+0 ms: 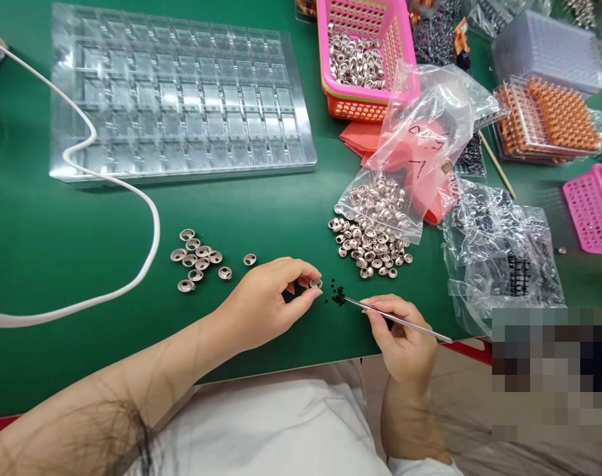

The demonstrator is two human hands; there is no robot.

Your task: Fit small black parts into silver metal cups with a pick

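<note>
Ten or so metal caps (pixel 197 259) lie finished at left; many more (pixel 373 244) wait by the bag. Left hand (pixel 265 304) pinches one cap (pixel 315 283); right hand (pixel 404 337) grips tweezers (pixel 394 318) touching black beads (pixel 336 294).

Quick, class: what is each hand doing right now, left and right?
Left hand: closed, pinching one small metal cup between its fingertips.
Right hand: closed on thin tweezers, tip at the black bits.
</note>
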